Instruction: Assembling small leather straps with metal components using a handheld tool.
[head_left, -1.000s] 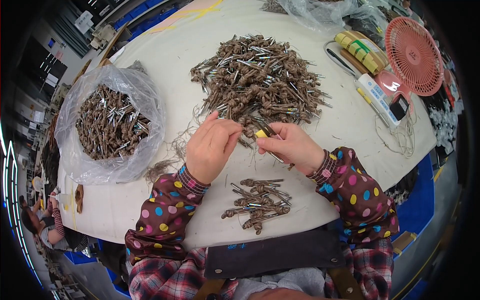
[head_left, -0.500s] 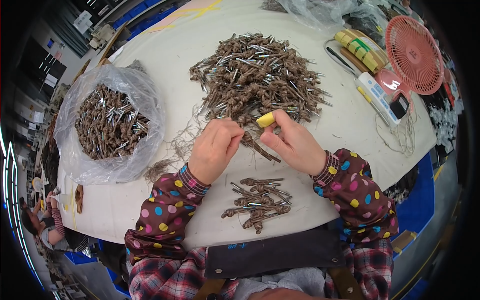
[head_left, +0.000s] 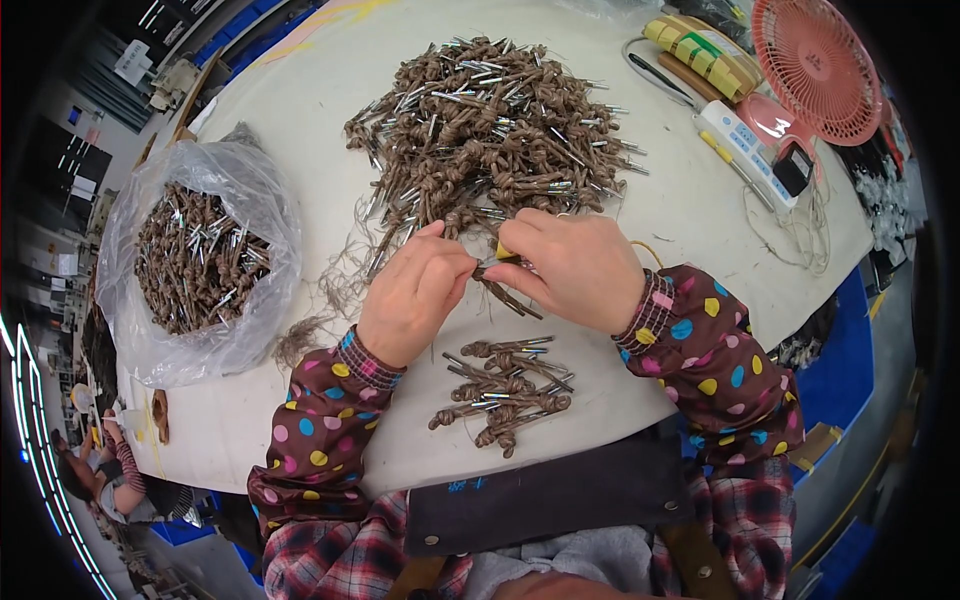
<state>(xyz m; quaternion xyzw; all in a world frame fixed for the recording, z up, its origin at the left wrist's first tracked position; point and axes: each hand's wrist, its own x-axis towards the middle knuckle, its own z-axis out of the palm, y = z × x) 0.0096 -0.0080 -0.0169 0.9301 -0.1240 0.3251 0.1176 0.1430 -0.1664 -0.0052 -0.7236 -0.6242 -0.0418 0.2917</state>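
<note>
Between my two hands is a brown knotted cord (head_left: pixel 511 301) with its ends trailing toward me. My left hand (head_left: pixel 415 290) is closed, thumb and fingers pinching at the cord's left end. My right hand (head_left: pixel 575 268) pinches the cord from the other side; a yellow finger cover (head_left: pixel 502 250) shows partly behind its fingers. Just beyond my hands rises a large heap of brown knotted cords with shiny silver tips (head_left: pixel 500 130). Nearer to me, a small group of similar knotted cords (head_left: pixel 510 392) lies on the white table (head_left: pixel 400 440). The exact grip points are partly hidden.
At left stands a clear plastic bag (head_left: pixel 285 215) filled with knotted cords. Loose thread scraps (head_left: pixel 300 340) lie beside it. On the right are a pink fan (head_left: pixel 815 65), a white power strip (head_left: pixel 745 150), a yellow-handled tool (head_left: pixel 718 147) and a yellow-wrapped bundle (head_left: pixel 705 55). Another person (head_left: pixel 110 475) sits far left.
My right hand has moved left and closed in on the cord, its yellow-covered finger now tucked down. Both hands are closer together. The whole view has shifted slightly.
</note>
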